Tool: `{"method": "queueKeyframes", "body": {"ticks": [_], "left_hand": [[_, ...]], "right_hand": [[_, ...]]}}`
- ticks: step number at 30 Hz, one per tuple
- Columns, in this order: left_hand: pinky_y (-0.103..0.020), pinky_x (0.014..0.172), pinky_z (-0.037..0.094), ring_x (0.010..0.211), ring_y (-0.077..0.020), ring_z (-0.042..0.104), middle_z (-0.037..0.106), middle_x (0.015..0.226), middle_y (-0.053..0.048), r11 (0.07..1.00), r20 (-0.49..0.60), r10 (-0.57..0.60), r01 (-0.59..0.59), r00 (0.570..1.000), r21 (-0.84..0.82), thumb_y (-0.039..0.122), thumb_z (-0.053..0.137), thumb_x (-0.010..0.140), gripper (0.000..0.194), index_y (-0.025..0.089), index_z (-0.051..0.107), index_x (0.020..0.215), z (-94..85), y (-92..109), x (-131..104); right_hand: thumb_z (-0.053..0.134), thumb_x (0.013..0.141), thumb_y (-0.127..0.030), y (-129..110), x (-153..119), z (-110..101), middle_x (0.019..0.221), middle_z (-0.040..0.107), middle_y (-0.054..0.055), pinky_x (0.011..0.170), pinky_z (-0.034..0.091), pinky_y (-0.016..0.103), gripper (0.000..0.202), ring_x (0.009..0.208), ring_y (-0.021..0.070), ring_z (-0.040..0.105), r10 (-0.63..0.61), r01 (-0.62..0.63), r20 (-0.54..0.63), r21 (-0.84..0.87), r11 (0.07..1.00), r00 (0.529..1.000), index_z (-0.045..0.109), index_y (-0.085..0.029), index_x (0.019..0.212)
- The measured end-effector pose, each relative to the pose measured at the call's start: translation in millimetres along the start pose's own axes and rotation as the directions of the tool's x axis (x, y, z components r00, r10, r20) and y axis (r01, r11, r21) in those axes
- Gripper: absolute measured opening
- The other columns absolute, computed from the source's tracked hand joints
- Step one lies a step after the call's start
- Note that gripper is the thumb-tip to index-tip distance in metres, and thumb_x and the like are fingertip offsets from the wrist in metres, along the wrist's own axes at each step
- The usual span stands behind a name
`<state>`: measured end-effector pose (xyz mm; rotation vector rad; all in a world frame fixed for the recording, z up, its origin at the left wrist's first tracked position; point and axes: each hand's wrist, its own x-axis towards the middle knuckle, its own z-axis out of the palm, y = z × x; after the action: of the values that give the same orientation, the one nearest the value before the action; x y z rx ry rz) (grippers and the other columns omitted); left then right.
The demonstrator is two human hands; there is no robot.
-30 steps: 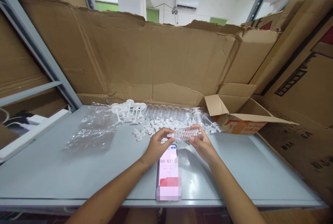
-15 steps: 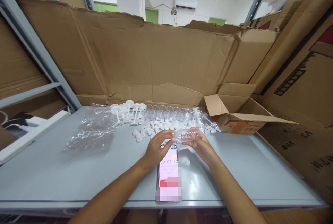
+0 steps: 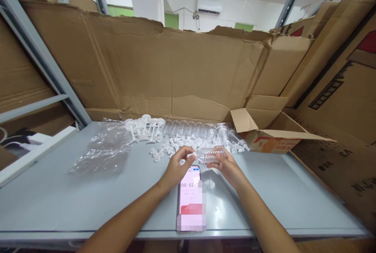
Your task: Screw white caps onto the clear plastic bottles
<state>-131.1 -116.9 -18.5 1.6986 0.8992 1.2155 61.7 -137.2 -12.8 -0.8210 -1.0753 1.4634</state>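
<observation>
A clear ribbed plastic bottle [image 3: 210, 154] lies sideways above the table, its narrow end toward the left. My right hand [image 3: 225, 165] is closed around its wide end. At the narrow end, my left hand [image 3: 180, 165] pinches a small white cap [image 3: 192, 154] between thumb and fingers. Behind both hands lies a pile of small white plastic pieces [image 3: 176, 143]. Farther back, several clear ribbed bottles [image 3: 190, 127] stand in a row, with white disc-ended plungers [image 3: 145, 127] to their left.
A phone [image 3: 191, 202] showing a timer lies below my hands on the grey table [image 3: 141, 202]. Crumpled clear plastic bags [image 3: 102, 151] are at the left. An open cardboard box [image 3: 273, 139] sits at the back right, and tall cardboard [image 3: 182, 65] walls the back.
The fingers of my left hand have shifted slightly at the narrow end, and the white cap between them now shows more clearly. My right hand still holds the bottle.
</observation>
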Motion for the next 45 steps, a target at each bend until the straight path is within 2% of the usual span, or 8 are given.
{"method": "queueKeyframes", "body": {"ticks": [8, 18, 21, 25, 30, 36, 41, 45], "left_hand": [[-0.027, 0.072, 0.044, 0.080, -0.0142, 0.054, 0.059, 0.087, -0.003, 0.952, 0.023, 0.179, -0.179, 0.984, 0.250, 0.023, 0.053, 0.077, 0.011, 0.019, 0.053, 0.088, 0.3, -1.7, -2.2], [-0.031, 0.074, 0.046, 0.086, -0.0169, 0.058, 0.063, 0.094, -0.007, 0.594, 0.183, 0.589, -0.574, 0.788, 0.564, 0.013, 0.048, 0.079, 0.017, 0.020, 0.055, 0.093, -6.4, -4.9, 1.3], [-0.031, 0.077, 0.045, 0.089, -0.0168, 0.057, 0.063, 0.094, -0.006, 0.687, 0.144, 0.525, -0.518, 0.839, 0.509, 0.015, 0.050, 0.078, 0.016, 0.021, 0.055, 0.093, -5.7, -4.1, 0.2], [-0.028, 0.070, 0.046, 0.080, -0.0155, 0.057, 0.061, 0.089, -0.004, 0.948, 0.047, 0.170, -0.177, 0.984, 0.266, 0.027, 0.054, 0.078, 0.027, 0.022, 0.047, 0.104, -2.7, -2.4, -0.6], [-0.023, 0.062, 0.044, 0.069, -0.0116, 0.057, 0.058, 0.077, 0.000, 0.993, 0.124, -0.100, 0.106, 0.987, -0.044, 0.034, 0.048, 0.082, 0.017, 0.019, 0.046, 0.089, 0.8, -1.8, 0.1], [-0.026, 0.067, 0.045, 0.074, -0.0132, 0.055, 0.059, 0.089, -0.003, 0.924, 0.069, 0.178, -0.190, 0.982, 0.332, 0.027, 0.051, 0.080, 0.011, 0.019, 0.051, 0.086, -2.3, -5.3, -0.8], [-0.029, 0.070, 0.046, 0.082, -0.0161, 0.056, 0.062, 0.088, -0.006, 0.649, 0.201, 0.497, -0.515, 0.844, 0.560, 0.017, 0.046, 0.082, 0.010, 0.019, 0.054, 0.087, -6.2, -5.3, 0.3], [-0.029, 0.069, 0.046, 0.081, -0.0163, 0.057, 0.062, 0.089, -0.006, 0.640, 0.188, 0.519, -0.524, 0.834, 0.562, 0.016, 0.047, 0.081, 0.011, 0.020, 0.054, 0.088, -5.7, -2.7, -1.9]], "right_hand": [[0.068, 0.067, -0.035, -4.6, 1.1, 2.1, 0.075, 0.061, 0.000, 0.064, 0.047, 0.031, 0.031, 0.065, 0.0172, 0.063, 0.004, -0.005, -0.090, -0.012, 1.000, 0.996, 0.047, -0.022, 0.087], [0.063, 0.072, -0.039, -0.2, 2.0, -2.1, 0.073, 0.064, 0.002, 0.064, 0.047, 0.030, 0.026, 0.063, 0.0164, 0.063, 0.054, -0.060, -0.099, -0.061, 0.996, 0.994, 0.049, -0.020, 0.084], [0.062, 0.072, -0.041, 1.0, 2.5, -2.0, 0.074, 0.064, 0.002, 0.063, 0.047, 0.030, 0.027, 0.062, 0.0161, 0.063, 0.059, -0.065, -0.110, -0.054, 0.996, 0.992, 0.050, -0.020, 0.084], [0.063, 0.072, -0.040, 0.2, 2.1, 0.6, 0.072, 0.063, 0.001, 0.062, 0.047, 0.029, 0.027, 0.062, 0.0153, 0.063, 0.032, -0.037, -0.121, -0.041, 0.998, 0.992, 0.050, -0.019, 0.084], [0.066, 0.070, -0.037, -1.7, 1.6, 2.2, 0.072, 0.062, 0.000, 0.062, 0.047, 0.029, 0.027, 0.062, 0.0154, 0.063, 0.022, -0.028, -0.117, -0.050, 0.998, 0.993, 0.049, -0.020, 0.083], [0.067, 0.068, -0.039, -3.5, 1.9, 3.9, 0.071, 0.063, 0.001, 0.062, 0.047, 0.029, 0.029, 0.061, 0.0159, 0.063, 0.028, -0.038, -0.150, -0.067, 0.997, 0.988, 0.049, -0.020, 0.081], [0.065, 0.070, -0.041, -1.6, 2.2, 3.4, 0.069, 0.064, 0.002, 0.060, 0.048, 0.029, 0.029, 0.060, 0.0160, 0.063, 0.058, -0.071, -0.165, -0.072, 0.995, 0.985, 0.049, -0.019, 0.080], [0.064, 0.070, -0.044, -2.2, 1.3, 4.1, 0.066, 0.065, 0.001, 0.057, 0.047, 0.028, 0.031, 0.056, 0.0164, 0.063, 0.106, -0.123, -0.196, -0.073, 0.990, 0.975, 0.049, -0.019, 0.079]]}}
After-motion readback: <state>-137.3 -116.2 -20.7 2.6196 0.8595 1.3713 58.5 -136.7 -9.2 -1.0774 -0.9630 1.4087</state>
